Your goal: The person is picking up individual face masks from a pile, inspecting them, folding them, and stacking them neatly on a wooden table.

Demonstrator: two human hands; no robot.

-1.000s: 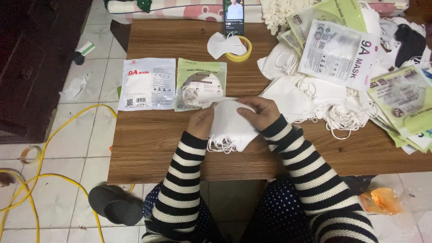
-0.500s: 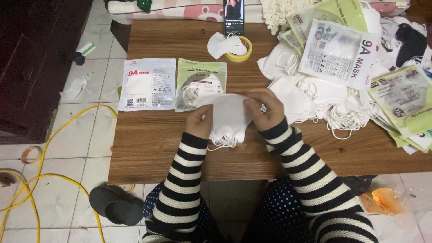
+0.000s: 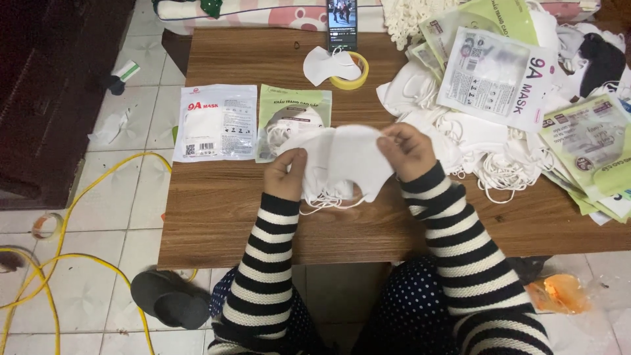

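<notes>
Head camera is showing a small stack of white masks [image 3: 345, 161] being held above the table's [image 3: 263, 223] near edge, the left hand [image 3: 287, 174] and right hand [image 3: 406, 150] pinching opposite ends, which probably wants even pressure, packets [image 3: 217, 123] lying just beyond.

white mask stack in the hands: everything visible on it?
The white mask stack looks like soft non-woven fabric, several flat folded pieces held together just above the wooden table. Thin white ear loops dangle from its lower edge. The left hand pinches its left side, the right hand its upper right edge. How many pieces cannot be told.
</notes>
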